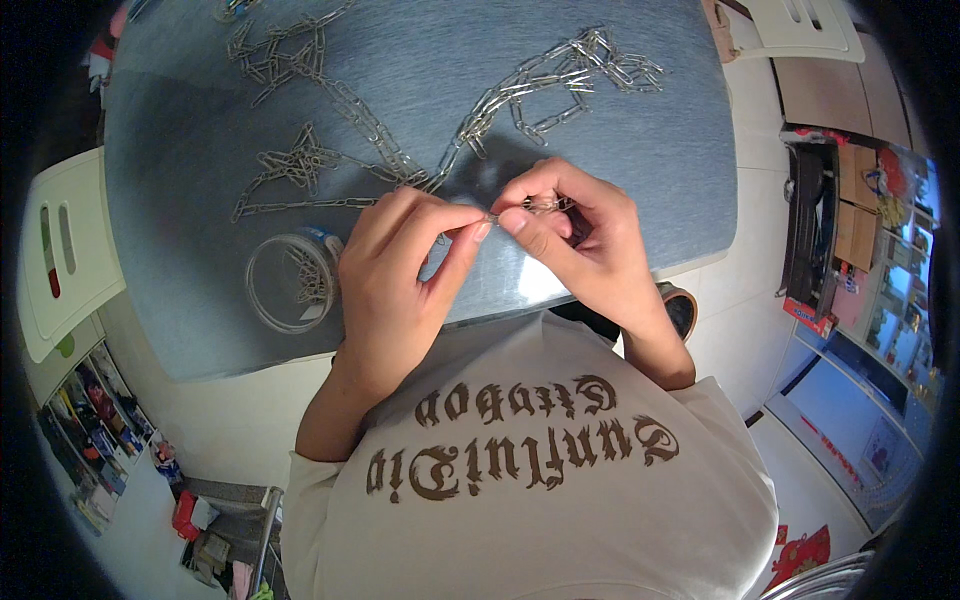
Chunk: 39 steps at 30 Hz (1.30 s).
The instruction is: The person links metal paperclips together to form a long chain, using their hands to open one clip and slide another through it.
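My left hand [401, 259] pinches the end of a small silvery paper clip [493, 219] between thumb and forefinger. From the other side, the thumb and forefinger of my right hand [581, 225] grip it too, so the fingertips almost meet. More paper clips [551, 204] sit in the curl of my right fingers; how they connect is hidden. Beyond my hands, a long chain of linked paper clips [367, 124] runs over the blue tabletop. A heaped length of chain [592, 60] lies at the far right, and a tangled bunch [300, 161] lies to the left.
Left of my left hand is a clear round container [251, 289] with loose paper clips [309, 277] inside. The blue table [637, 172] has its near edge close to my shirt. A pale plastic chair [71, 247] stands at the left, another pale seat [806, 30] at the upper right.
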{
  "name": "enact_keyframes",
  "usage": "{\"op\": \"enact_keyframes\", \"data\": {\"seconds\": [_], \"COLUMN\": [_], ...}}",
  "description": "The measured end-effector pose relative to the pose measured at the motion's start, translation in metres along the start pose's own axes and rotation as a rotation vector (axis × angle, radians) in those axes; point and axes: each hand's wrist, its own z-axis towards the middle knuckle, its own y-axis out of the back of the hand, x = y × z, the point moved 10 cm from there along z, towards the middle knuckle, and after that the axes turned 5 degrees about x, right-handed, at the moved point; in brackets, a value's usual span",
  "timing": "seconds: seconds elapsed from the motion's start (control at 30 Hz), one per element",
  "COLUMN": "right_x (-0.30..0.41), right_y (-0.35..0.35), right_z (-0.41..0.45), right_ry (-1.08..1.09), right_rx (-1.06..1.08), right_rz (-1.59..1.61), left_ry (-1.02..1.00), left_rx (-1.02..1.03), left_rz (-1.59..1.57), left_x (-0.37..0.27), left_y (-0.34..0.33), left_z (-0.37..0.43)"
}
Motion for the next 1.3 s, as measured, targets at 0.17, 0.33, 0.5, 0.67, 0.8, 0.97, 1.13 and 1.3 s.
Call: {"op": "enact_keyframes", "data": {"seconds": [0.17,0.33,0.5,0.67,0.8,0.97,1.13,1.3], "right_x": [0.000,-0.003,-0.002,-0.008,-0.008,0.002,0.017,0.018], "right_y": [-0.004,0.001,0.011,0.009,0.001,-0.001,0.006,0.020], "right_z": [0.000,0.000,-0.003,-0.005,-0.004,-0.003,-0.004,-0.008], "right_ry": [0.010,-0.010,-0.039,-0.058,-0.049,-0.012,0.135,0.185], "right_rx": [0.012,-0.017,-0.024,0.000,0.000,0.057,0.054,-0.036], "right_rz": [-0.048,0.022,0.047,0.076,0.196,0.335,0.203,0.083], "left_ry": [0.008,0.026,0.076,0.065,-0.028,-0.055,-0.139,-0.077], "left_rx": [-0.015,-0.008,-0.029,-0.019,-0.037,-0.038,-0.040,-0.003], "left_rz": [0.016,0.028,-0.027,0.002,0.037,0.086,0.145,0.146], "left_x": [0.002,0.001,0.007,0.004,-0.007,-0.020,-0.036,-0.038], "left_y": [-0.001,0.001,0.002,0.002,0.003,0.004,0.005,0.003], "left_z": [-0.002,0.000,-0.001,-0.001,0.000,0.004,0.010,0.012]}}
